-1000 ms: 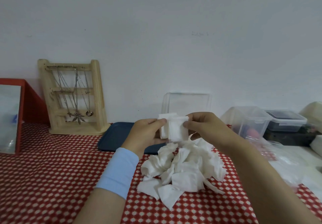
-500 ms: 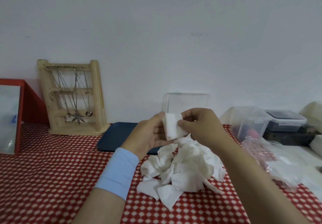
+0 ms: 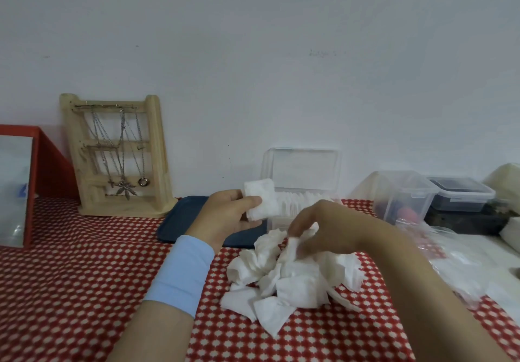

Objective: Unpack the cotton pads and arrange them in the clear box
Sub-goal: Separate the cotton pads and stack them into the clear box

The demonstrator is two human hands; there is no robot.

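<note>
A heap of loose white cotton pads lies on the red patterned tablecloth in front of me. My left hand holds a small stack of cotton pads upright between thumb and fingers, just left of the clear box. The box stands behind the heap with its lid raised and a row of pads inside. My right hand is lowered onto the top of the heap, its fingertips pinching a pad there.
A dark blue tray lies under the clear box. A wooden necklace stand and a red-framed mirror are at the left. Clear plastic containers and crumpled plastic packaging sit at the right.
My right hand let go of the stack and dropped down to the heap. My left hand kept the stack and now holds it alone.
</note>
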